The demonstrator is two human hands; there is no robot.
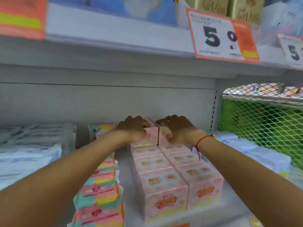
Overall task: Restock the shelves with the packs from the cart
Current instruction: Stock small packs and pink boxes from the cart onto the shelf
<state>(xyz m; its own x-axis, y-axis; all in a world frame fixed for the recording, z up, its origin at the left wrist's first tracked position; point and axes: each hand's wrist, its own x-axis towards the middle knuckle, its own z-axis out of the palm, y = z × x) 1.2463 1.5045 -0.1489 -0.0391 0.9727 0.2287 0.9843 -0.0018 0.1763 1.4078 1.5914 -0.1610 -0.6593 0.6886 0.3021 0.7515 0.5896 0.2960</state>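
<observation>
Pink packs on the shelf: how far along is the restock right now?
Done: two rows of pink packs already run from the shelf front toward the back. In hand: left hand and right hand each grip a rearmost pink pack, seating it on top. Left: the cart isn't in view, so the remaining stock can't be judged.

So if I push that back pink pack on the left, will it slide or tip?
The pink pack looks boxy with flat faces, so it probably slides rather than rolls. Stacked on a lower row, it might tip. The left hand already grips it.
</observation>
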